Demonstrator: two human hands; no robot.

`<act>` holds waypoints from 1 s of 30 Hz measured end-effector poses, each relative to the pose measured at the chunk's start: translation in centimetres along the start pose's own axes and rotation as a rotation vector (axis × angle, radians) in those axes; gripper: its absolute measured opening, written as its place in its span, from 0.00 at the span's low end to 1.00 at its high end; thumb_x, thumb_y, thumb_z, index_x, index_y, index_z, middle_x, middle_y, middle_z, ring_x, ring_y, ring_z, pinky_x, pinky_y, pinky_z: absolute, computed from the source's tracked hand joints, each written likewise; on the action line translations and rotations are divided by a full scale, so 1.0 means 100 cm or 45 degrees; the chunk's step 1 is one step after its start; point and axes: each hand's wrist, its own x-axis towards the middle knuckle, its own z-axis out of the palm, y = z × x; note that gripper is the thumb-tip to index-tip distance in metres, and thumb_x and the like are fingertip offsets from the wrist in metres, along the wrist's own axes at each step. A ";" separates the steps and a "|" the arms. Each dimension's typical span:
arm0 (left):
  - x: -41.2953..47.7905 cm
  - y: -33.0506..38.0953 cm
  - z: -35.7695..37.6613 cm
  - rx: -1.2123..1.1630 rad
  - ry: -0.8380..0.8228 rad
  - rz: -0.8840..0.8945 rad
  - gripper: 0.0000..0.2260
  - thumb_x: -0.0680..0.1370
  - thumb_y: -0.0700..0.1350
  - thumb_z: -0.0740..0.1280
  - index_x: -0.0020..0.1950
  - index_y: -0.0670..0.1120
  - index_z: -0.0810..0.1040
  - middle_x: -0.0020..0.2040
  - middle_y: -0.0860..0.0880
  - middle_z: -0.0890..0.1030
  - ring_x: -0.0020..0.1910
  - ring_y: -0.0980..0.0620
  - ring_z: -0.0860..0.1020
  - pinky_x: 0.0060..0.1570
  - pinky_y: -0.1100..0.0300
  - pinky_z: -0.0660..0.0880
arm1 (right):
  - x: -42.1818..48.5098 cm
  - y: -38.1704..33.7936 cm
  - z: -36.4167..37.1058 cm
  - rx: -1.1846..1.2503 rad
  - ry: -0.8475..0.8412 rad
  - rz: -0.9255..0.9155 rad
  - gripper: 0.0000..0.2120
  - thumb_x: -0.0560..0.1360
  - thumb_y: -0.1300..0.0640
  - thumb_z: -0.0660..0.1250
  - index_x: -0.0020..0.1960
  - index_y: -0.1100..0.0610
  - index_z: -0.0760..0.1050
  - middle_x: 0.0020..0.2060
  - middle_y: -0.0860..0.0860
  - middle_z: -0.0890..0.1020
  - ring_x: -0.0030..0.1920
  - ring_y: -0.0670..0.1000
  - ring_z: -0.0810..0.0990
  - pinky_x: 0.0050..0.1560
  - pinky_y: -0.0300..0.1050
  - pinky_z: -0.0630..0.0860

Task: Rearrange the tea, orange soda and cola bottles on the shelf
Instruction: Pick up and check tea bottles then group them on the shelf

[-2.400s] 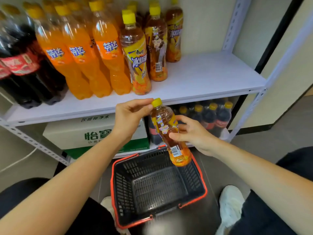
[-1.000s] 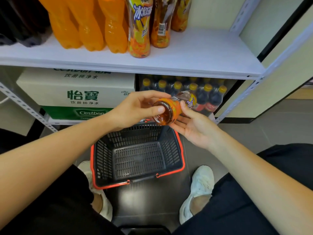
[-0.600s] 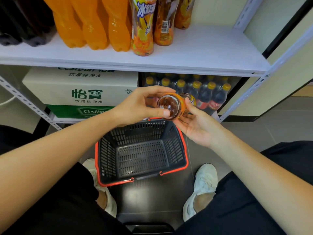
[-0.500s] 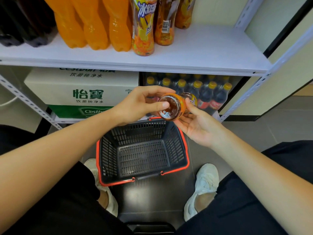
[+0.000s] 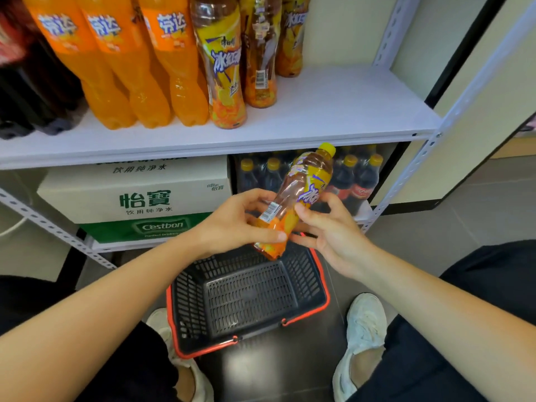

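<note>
I hold a tea bottle (image 5: 301,195) with a yellow cap, tilted with its cap up and to the right, in front of the lower shelf. My left hand (image 5: 232,221) grips its lower part, thumb across the base. My right hand (image 5: 327,227) holds its middle from the right, thumb on the label. On the white shelf (image 5: 333,111) stand three tea bottles (image 5: 223,71), orange soda bottles (image 5: 127,68) left of them, and dark cola bottles (image 5: 32,91) at the far left.
A black basket with a red rim (image 5: 324,288) sits on the floor below my hands, with nothing in it. The lower shelf holds a white water carton (image 5: 136,192) and a pack of small cola bottles (image 5: 356,178). My white shoes (image 5: 365,323) flank the basket.
The bottle has swung from base-toward-me to cap up and right. Both hands have shifted their hold on it. The view has tilted up, showing more of the shelf.
</note>
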 end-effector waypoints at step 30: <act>0.036 0.021 0.013 -0.101 0.230 0.367 0.31 0.64 0.48 0.81 0.66 0.54 0.77 0.60 0.54 0.83 0.56 0.51 0.82 0.58 0.56 0.79 | 0.014 -0.064 -0.008 -0.325 -0.061 -0.389 0.28 0.71 0.60 0.77 0.68 0.50 0.73 0.56 0.54 0.86 0.54 0.59 0.86 0.53 0.60 0.84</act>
